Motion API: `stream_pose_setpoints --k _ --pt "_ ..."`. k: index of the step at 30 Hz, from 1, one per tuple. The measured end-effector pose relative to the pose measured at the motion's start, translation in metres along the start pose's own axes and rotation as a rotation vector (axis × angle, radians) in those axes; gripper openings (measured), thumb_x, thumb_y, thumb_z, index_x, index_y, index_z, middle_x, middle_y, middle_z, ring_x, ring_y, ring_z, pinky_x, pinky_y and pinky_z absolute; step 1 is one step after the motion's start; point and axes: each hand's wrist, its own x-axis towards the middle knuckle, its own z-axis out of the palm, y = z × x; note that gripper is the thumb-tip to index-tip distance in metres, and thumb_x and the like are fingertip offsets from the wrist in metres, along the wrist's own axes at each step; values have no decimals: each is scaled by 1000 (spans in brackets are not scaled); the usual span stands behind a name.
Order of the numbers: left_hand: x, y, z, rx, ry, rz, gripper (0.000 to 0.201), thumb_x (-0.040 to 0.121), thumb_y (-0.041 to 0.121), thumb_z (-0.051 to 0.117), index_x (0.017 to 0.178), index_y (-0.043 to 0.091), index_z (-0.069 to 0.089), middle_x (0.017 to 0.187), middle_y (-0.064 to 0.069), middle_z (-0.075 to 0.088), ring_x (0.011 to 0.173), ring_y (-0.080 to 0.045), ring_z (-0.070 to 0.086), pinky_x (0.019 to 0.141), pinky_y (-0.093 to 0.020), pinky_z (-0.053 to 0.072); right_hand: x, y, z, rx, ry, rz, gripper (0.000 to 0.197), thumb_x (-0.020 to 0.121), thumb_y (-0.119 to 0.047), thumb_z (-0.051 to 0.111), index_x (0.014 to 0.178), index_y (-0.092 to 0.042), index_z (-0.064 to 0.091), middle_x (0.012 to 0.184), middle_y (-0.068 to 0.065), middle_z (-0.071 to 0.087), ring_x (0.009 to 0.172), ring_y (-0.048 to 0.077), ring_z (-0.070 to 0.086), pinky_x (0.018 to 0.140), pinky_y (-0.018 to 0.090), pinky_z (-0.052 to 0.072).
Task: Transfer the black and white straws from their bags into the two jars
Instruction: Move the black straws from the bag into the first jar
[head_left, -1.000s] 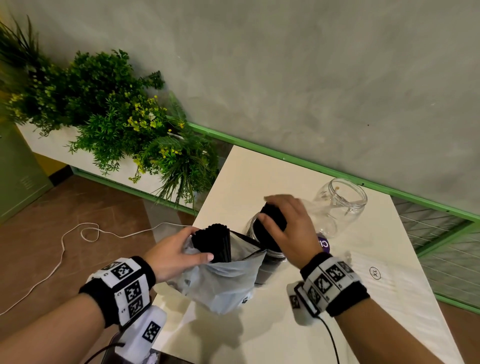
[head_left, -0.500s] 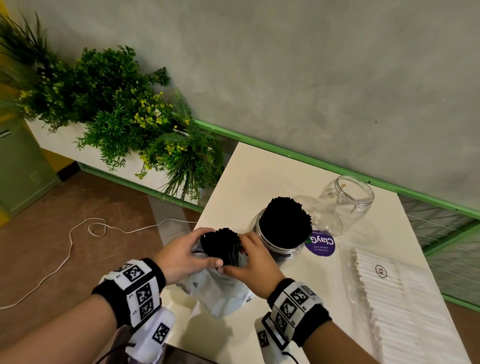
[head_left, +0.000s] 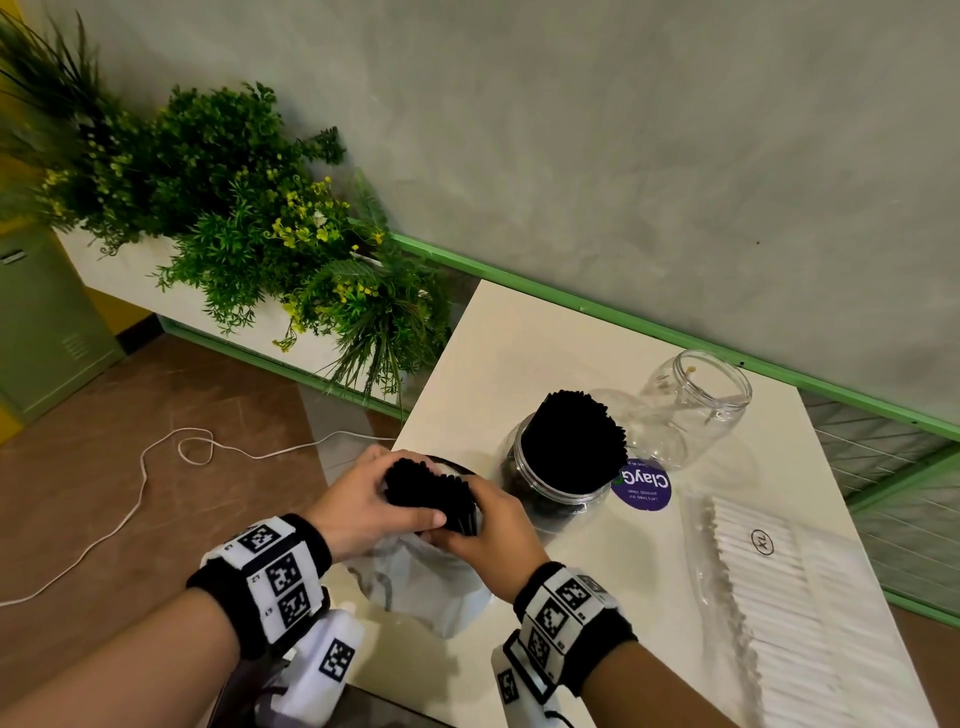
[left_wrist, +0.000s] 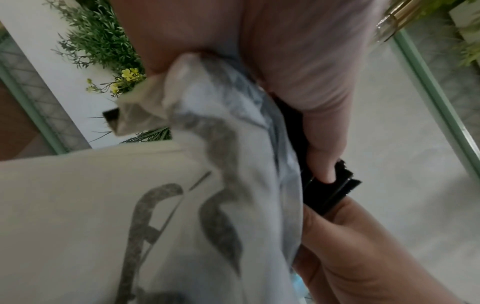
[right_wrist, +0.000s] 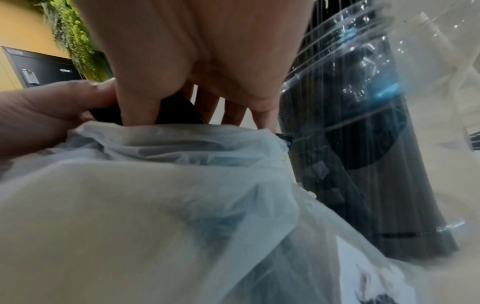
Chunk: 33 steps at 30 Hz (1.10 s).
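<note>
Two hands, left hand and right hand, clasping black straws between them above bag, beside filled jar

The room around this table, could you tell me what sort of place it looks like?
Probably a café or shop back area, though that is a guess. A cream table stands against a grey wall, beside a long planter of greenery, with jars and bulk straws being stocked.

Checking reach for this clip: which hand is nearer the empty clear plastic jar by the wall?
Right. The right hand grips the black straw bundle on the side toward the empty clear plastic jar; the left hand holds the bundle's far side.
</note>
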Motion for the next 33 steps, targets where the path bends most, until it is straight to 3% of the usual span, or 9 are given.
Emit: stream_pose_setpoints --k 3,6,9,11,13,16,22,29,33 --pt "1 0 3 -56 19 16 32 52 30 83 79 37 68 96 -2 45 88 -2 53 75 -3 38 -2 0 1 -6 16 -38 25 73 -35 75 87 -19 60 81 -3 61 78 15 55 70 39 49" --pt "2 -2 6 -86 55 22 28 61 15 88 79 24 69 94 -1 48 85 0 53 74 -3 39 -3 1 0 10 22 -49 22 75 -34 73 90 -22 61 84 -4 63 80 14 57 73 41 50" --pt "3 -4 6 -94 101 29 41 53 32 91 84 19 69 94 -2 53 88 -7 56 75 -4 40 -6 3 1 -54 100 -130 36 73 -34 71 106 -26 58 102 -7 61 97 11 56 86 30 47" --pt "3 -3 8 -79 101 53 45 46 51 84 81 26 70 94 -1 56 87 -4 58 79 -9 42 -6 2 1 -95 142 -173 39 72 -32 72 106 -23 56 103 -6 54 96 11 52 87 24 44" --pt "4 -3 10 -62 85 76 46 45 55 78 83 31 68 94 0 57 87 -4 58 82 -15 44 -4 0 1 -102 144 -173 35 70 -29 71 100 -22 55 97 -5 51 90 12 52 82 25 44" --pt "5 -2 8 -57 67 91 43 46 55 78 82 34 68 94 -3 59 87 -6 60 83 -19 45 0 0 -1 -86 117 -173 30 68 -27 70 95 -18 60 91 -6 52 84 14 53 77 26 45" --pt "6 -1 3 -67 77 110 41 47 54 77 81 33 68 95 -3 60 85 -3 60 79 -11 44 -3 -4 -3 3 114 -131 34 70 -34 65 98 -15 63 92 -5 63 84 9 59 76 24 48" --pt "4 -2 7 -74 71 105 35 50 51 75 78 29 68 95 -5 58 84 -3 59 77 -9 43 -6 0 -7 155 143 -34 21 73 -15 71 93 -13 62 79 0 65 72 8 59 69 26 50" --pt "1 6 13 -96 106 131 29 55 37 78 75 20 67 93 -8 58 83 -3 59 75 -6 41 -7 -3 -7 206 172 -22 25 74 -5 68 95 -15 58 80 1 65 72 11 60 69 24 50"
